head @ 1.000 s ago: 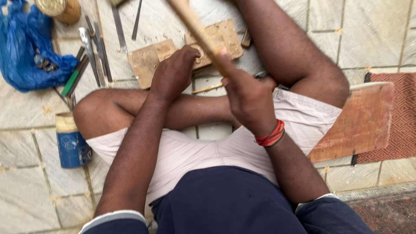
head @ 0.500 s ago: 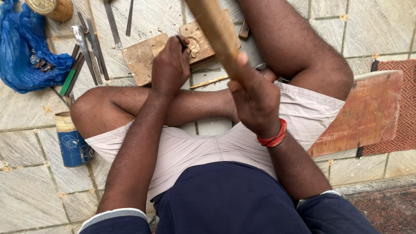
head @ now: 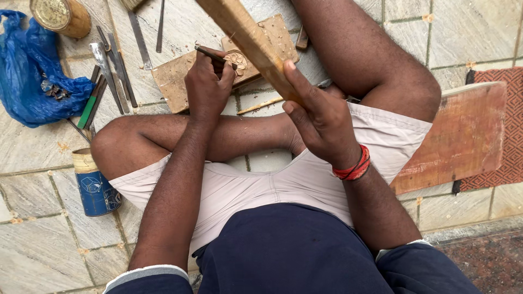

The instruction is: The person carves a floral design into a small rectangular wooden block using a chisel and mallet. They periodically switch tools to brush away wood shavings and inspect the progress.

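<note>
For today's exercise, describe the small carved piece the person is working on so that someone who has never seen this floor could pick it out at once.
Start at the flat wooden board on the tiled floor in front of the crossed legs. On its right part, beside the left hand holding a thin chisel, lies the small carved piece. It alone shows a round, flower-like relief; the surrounding wood is plain.

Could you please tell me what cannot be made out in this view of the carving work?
- Head view: the wooden stick in the right hand runs past the top edge, so its upper end is cut off.
- The chisel tip is hidden by the left hand.
- The small carved piece shows a pattern too small to read.
- The contents of the blue bag are mostly hidden by its folds.
</note>
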